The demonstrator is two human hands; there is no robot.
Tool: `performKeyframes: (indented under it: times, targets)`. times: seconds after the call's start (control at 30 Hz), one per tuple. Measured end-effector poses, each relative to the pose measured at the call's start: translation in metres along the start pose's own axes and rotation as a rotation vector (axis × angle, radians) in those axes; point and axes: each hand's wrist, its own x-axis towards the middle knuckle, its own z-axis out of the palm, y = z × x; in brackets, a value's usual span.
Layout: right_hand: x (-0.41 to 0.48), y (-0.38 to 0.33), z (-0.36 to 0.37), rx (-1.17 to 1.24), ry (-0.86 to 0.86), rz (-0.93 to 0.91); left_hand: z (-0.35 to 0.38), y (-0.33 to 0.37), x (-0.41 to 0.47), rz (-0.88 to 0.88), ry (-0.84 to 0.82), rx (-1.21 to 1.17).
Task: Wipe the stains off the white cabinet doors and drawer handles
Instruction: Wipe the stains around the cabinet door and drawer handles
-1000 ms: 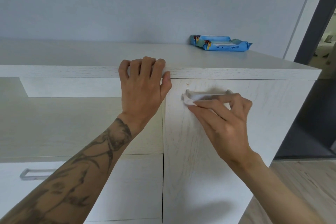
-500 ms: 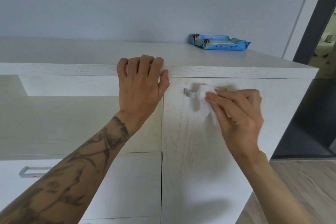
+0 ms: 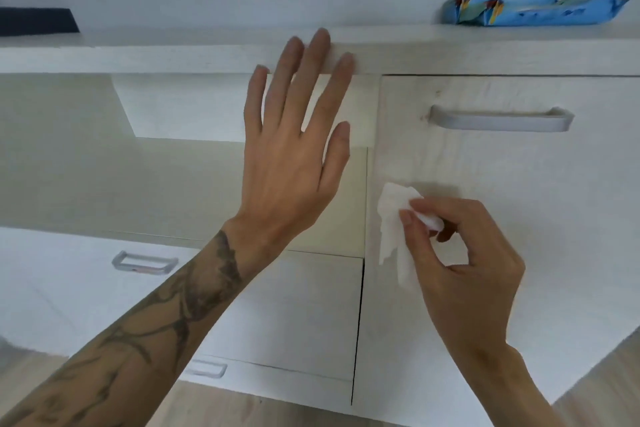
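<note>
I see my left hand [image 3: 294, 156] at the centre of the frame, flat and open with the fingers straight and spread. Its fingertips overlap the front edge of the cabinet top [image 3: 173, 48]; I cannot tell whether they touch it. The tattooed forearm runs down to the lower left corner.

My right hand [image 3: 464, 253] sits in the lower right of the frame. Its thumb and forefinger pinch a crumpled white wipe [image 3: 393, 218], and the other fingers are curled in behind. The wipe hangs just in front of the left part of the white cabinet door [image 3: 519, 288], near its left edge. I cannot tell whether it actually presses on the surface.

The door handle [image 3: 498, 121] is in the upper right, well above the wipe, with faint brownish specks on the door beside its left end. Two drawer handles show on the left: an upper drawer handle [image 3: 143, 262] and a lower drawer handle [image 3: 206, 368]. A blue packet of wipes [image 3: 530, 10] lies on the cabinet top in the upper right corner.
</note>
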Motion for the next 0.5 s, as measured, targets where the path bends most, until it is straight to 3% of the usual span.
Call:
performKeyframes:
  times: [0.3, 0.5]
  targets:
    - [-0.043, -0.028, 0.093, 0.132, -0.092, 0.026, -0.060, -0.122, -0.126, -0.076, -0.387, 0.285]
    - [-0.078, -0.067, 0.152, 0.114, -0.159, -0.036, -0.108, -0.213, -0.191, -0.196, -0.488, 0.380]
